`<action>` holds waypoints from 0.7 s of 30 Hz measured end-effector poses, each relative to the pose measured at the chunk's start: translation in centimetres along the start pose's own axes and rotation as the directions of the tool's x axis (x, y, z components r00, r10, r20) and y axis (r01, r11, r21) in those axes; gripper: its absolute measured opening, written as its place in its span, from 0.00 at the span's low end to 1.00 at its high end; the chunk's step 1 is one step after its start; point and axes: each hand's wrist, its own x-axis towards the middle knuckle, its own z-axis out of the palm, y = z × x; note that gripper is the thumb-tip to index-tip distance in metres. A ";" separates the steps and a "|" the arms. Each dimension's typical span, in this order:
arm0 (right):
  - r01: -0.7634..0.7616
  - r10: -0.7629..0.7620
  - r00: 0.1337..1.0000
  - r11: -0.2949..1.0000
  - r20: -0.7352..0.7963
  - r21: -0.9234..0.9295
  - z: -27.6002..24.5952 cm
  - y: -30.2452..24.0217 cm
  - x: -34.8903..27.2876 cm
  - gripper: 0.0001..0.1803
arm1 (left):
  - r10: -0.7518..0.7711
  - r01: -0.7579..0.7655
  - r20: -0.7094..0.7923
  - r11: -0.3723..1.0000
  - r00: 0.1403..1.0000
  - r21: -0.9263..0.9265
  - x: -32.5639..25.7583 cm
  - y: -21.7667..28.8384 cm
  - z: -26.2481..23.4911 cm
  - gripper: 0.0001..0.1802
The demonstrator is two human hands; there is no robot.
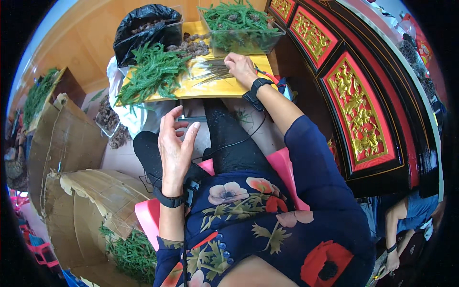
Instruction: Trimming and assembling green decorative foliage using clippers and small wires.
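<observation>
My right hand (241, 70) reaches over the yellow board (224, 90), its fingers bent and pressed together at the right end of a loose bundle of thin dark wires (213, 70). How many of the wires are between the fingertips is hidden. My left hand (174, 148) hangs above my lap, short of the board, its fingers apart and nothing in it. A heap of green artificial pine sprigs (155, 71) lies on the left of the board. Brown pine cones (193, 47) are piled behind the wires. A tool with a red handle (267, 74) lies beside my right wrist.
At the back stand a black plastic bag (125, 40) of cones and a clear bin (244, 42) of green sprigs. Cardboard boxes (76, 138) fill the left side. A carved red-and-gold panel (356, 112) rises at right. Another person's hand (392, 262) shows lower right.
</observation>
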 end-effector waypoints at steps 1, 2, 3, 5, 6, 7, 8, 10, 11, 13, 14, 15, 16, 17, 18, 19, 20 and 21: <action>-0.058 0.059 0.998 0.993 -0.012 0.098 -0.1 0.1 0.2 0.08 | -0.001 0.001 0.003 1.000 1.000 -0.001 0.0 -0.1 0.0 0.26; -0.113 0.119 0.993 0.974 -0.018 0.196 -0.1 0.1 0.4 0.07 | -0.002 0.002 0.006 1.000 1.000 -0.001 0.0 -0.2 0.1 0.26; -0.118 0.124 0.992 0.973 -0.018 0.196 -0.1 0.3 0.5 0.07 | -0.004 0.004 0.010 1.000 1.000 -0.001 0.1 -0.2 0.1 0.26; -0.148 0.176 0.981 0.953 -0.084 0.266 -0.1 0.4 0.9 0.07 | -0.014 0.014 0.007 1.000 1.000 -0.015 0.3 -0.5 0.2 0.26; -0.164 0.206 0.972 0.940 -0.114 0.301 -0.1 0.5 0.9 0.06 | -0.022 0.022 0.006 1.000 1.000 -0.021 0.4 -0.6 0.2 0.26; -0.174 0.215 0.971 0.937 -0.109 0.302 -0.1 0.5 1.0 0.06 | -0.029 0.030 0.013 0.999 0.999 -0.019 0.6 -0.8 0.2 0.26; -0.218 0.264 0.962 0.898 -0.072 0.383 -0.1 0.6 1.2 0.06 | -0.029 0.030 0.022 0.999 0.999 -0.020 0.9 -0.9 0.1 0.26; -0.302 0.347 0.938 0.794 0.014 0.528 0.0 0.9 1.5 0.06 | -0.030 0.031 0.036 0.999 0.999 -0.027 1.7 -1.1 0.0 0.26; -0.310 0.353 0.935 0.792 0.019 0.526 0.0 1.0 1.5 0.06 | -0.037 0.039 0.040 0.999 0.999 -0.028 2.2 -1.2 0.0 0.26; -0.374 0.415 0.906 0.699 0.080 0.609 0.0 1.2 1.2 0.06 | -0.003 0.001 0.069 1.000 0.998 0.031 3.5 -1.4 0.0 0.26; -0.403 0.443 0.890 0.647 0.111 0.647 -0.1 1.4 1.1 0.06 | 0.014 -0.020 0.085 0.998 0.996 0.059 4.2 -1.5 0.1 0.26; -0.407 0.442 0.889 0.644 0.118 0.648 0.0 1.2 1.1 0.06 | 0.008 -0.013 0.082 0.998 0.997 0.063 4.7 -1.7 0.0 0.26; -0.418 0.452 0.883 0.635 0.126 0.650 0.0 1.1 1.1 0.06 | 0.023 -0.032 0.098 0.995 0.995 0.099 5.4 -1.9 -0.1 0.26; -0.430 0.463 0.876 0.625 0.134 0.652 -0.1 1.0 1.1 0.06 | 0.037 -0.052 0.117 0.989 0.992 0.135 6.0 -2.1 -0.2 0.25; -0.441 0.475 0.869 0.614 0.140 0.655 -0.2 1.0 1.1 0.06 | 0.050 -0.074 0.138 0.983 0.989 0.171 6.7 -2.2 -0.2 0.25; -0.445 0.478 0.866 0.608 0.145 0.657 -0.3 1.0 1.2 0.06 | 0.046 -0.070 0.141 0.982 0.989 0.176 7.4 -2.1 -0.2 0.25; -0.448 0.494 0.857 0.580 0.144 0.680 -0.5 0.9 1.3 0.06 | 0.032 -0.072 0.177 0.972 0.984 0.222 8.1 -2.0 -0.1 0.24; -0.451 0.513 0.847 0.550 0.143 0.703 -0.6 0.9 1.4 0.06 | 0.017 -0.075 0.215 0.961 0.977 0.267 9.0 -1.8 0.0 0.24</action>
